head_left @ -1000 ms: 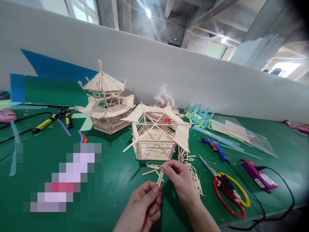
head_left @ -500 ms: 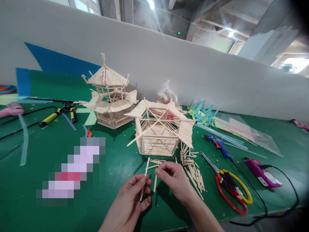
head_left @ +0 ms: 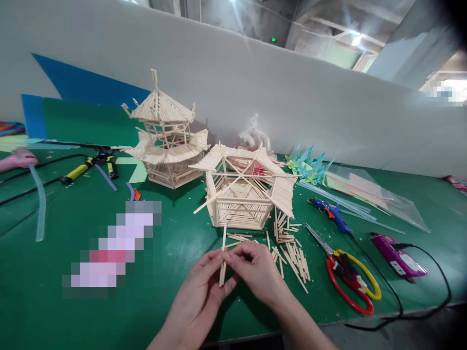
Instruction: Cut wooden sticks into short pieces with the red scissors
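Observation:
My left hand [head_left: 199,296] and my right hand [head_left: 257,274] meet over the green table [head_left: 73,311], both pinching thin wooden sticks [head_left: 223,255] held side by side and nearly upright. Just beyond them stands an unfinished hexagonal stick pavilion [head_left: 244,192] with bare roof ribs. A finished two-tier stick pagoda [head_left: 166,141] stands behind it to the left. Loose sticks [head_left: 292,253] lie scattered to the right of my hands.
Red-and-yellow scissors [head_left: 346,282], a blue glue gun [head_left: 332,214] and a purple device [head_left: 397,255] with a black cable lie at right. Paper cranes [head_left: 308,167] and clear plastic sheets [head_left: 368,194] lie behind. Yellow-handled pliers [head_left: 85,165] lie at left. A white wall [head_left: 328,112] borders the table.
My hands came together: the stick in my left hand and the one in my right, held apart half a second ago, now sit side by side. The view has shifted slightly.

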`<state>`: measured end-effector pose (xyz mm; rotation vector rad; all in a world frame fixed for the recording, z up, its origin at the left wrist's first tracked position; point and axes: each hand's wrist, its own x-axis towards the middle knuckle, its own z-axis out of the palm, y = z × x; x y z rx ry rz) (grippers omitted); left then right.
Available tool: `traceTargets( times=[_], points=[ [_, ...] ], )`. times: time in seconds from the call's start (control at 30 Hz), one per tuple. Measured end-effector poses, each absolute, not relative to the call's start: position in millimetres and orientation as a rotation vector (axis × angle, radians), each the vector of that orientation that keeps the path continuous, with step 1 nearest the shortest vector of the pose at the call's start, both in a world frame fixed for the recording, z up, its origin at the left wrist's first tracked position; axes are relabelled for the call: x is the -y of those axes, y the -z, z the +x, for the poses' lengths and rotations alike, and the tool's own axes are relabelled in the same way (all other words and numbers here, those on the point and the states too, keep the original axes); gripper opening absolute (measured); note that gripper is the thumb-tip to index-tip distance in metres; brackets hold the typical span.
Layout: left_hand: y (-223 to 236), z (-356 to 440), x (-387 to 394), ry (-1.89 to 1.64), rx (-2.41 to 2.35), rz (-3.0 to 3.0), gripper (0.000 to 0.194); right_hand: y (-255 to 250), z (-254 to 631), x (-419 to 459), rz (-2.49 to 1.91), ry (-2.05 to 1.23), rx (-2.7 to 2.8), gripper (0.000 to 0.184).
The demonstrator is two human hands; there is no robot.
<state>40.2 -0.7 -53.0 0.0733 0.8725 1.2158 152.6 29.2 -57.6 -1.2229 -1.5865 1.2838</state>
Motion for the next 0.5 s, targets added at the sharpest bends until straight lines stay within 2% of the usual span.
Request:
traceTargets(
  times=[0.2,0.5],
  points=[
    [50.1,41.4,0.5,-1.244,-0.882,0.049,0.013,58.0,152.0,-32.5,-1.190,-1.292,1.607,0.022],
    [50.9,44.3,-2.2,-1.254,-0.932,0.084,0.010,57.6,152.3,-32.2,-1.281,-1.150,1.762,0.028]
  ],
)
